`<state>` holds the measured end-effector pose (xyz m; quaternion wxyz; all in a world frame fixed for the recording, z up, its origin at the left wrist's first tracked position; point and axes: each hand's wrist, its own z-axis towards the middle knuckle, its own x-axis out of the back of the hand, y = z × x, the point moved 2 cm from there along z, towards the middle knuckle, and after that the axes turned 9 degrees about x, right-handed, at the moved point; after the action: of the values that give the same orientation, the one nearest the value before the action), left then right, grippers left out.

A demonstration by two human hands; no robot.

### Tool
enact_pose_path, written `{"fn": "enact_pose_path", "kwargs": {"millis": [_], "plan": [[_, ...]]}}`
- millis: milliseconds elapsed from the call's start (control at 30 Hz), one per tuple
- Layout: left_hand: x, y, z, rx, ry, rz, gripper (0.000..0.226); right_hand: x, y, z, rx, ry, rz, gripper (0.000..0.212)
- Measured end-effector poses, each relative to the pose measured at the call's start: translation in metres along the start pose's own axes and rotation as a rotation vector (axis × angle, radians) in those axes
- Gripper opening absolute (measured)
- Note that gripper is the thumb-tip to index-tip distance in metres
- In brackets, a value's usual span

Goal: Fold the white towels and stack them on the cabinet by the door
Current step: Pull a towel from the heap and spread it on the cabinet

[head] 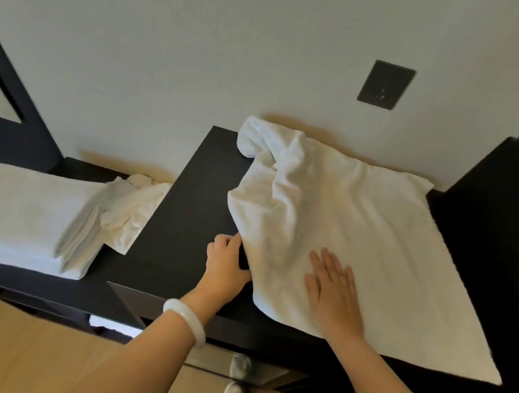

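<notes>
Dark cabinet top [188,195]: left hand [225,263] pinches towel [360,226] edge; right hand [334,290] lies flat on it.

The towel [345,224] was soft, matt white terry cloth. The cabinet [195,189] had a smooth, dark, matt surface. The bangle [186,320] looked glossy, milky white.

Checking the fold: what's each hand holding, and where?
Left hand grips the spread towel at its left edge; right hand lies flat on it, holding nothing.
</notes>
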<state>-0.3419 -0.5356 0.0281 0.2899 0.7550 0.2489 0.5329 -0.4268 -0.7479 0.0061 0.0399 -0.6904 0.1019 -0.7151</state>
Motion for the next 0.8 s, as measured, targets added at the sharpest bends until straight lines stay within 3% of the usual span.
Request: {"fn": "enact_pose_path", "kwargs": {"millis": [100,200,300,433,533,700,733,800], "plan": [[-0.002,0.011,0.006,0.123,-0.128,-0.442,0.041,0.002,0.002,-0.001,-0.134,0.079,0.065,0.062],[-0.005,0.027,-0.001,0.293,-0.240,-0.908,0.041,0.005,0.002,-0.002,-0.285,0.118,0.032,0.052],[-0.004,0.045,-0.004,0.432,-0.355,-1.144,0.030,0.004,0.002,0.000,-0.286,0.114,0.032,0.052],[0.007,0.056,-0.001,0.515,-0.520,-1.395,0.032,0.004,0.004,0.000,-0.272,0.136,0.059,0.051],[0.019,0.046,-0.001,0.481,-0.382,-1.341,0.035,0.002,0.005,0.000,-0.267,0.140,0.068,0.051],[0.062,0.016,-0.022,0.314,0.321,-0.575,0.017,0.002,0.003,0.000,-0.254,0.125,0.034,0.054],[0.070,0.012,-0.026,0.284,0.349,-0.564,0.016,0.001,0.003,0.000,-0.252,0.111,0.022,0.055],[0.082,0.008,-0.034,0.289,0.197,-0.887,0.009,0.001,0.002,0.001,-0.251,0.096,-0.003,0.056]]}}
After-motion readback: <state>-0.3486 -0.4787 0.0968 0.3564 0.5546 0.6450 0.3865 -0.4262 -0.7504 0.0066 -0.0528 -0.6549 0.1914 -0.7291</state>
